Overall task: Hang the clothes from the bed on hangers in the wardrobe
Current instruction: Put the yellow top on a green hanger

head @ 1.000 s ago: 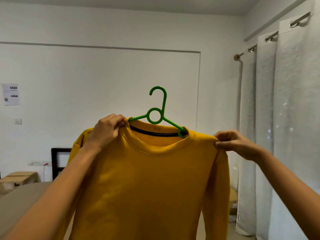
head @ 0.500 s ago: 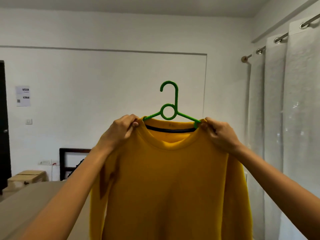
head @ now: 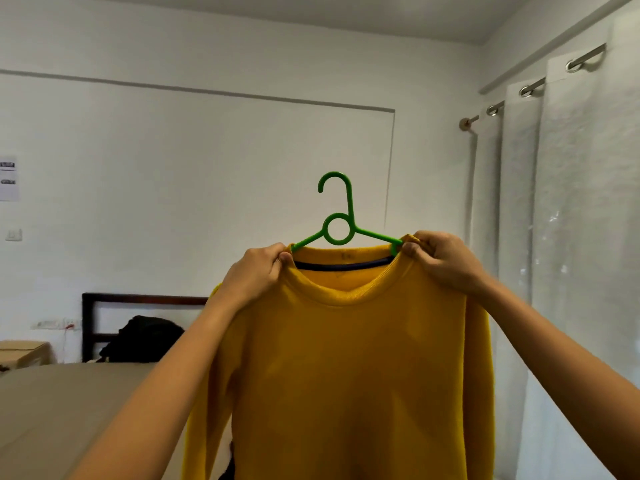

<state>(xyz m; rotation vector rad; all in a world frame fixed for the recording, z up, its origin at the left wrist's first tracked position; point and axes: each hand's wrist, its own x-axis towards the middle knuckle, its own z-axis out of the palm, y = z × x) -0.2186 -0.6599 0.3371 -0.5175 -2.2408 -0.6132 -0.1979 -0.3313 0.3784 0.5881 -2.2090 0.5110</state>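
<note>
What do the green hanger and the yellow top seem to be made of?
The green hanger looks like moulded plastic: smooth, faintly glossy, one even colour, hook and ring in one piece. The yellow sweatshirt looks like a thick matte knit, perhaps cotton fleece: soft folds, ribbed collar band. The exact fibre cannot be told.

mustard-yellow sweatshirt (head: 349,368), green hanger (head: 341,221), white curtains (head: 575,237)

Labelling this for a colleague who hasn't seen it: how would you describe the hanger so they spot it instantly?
Before the white wall, the left hand and right hand hold up a yellow sweatshirt by its shoulders. Rising from its collar is the hanger: the only bright green thing, thin, with a ring under its hook.
</note>
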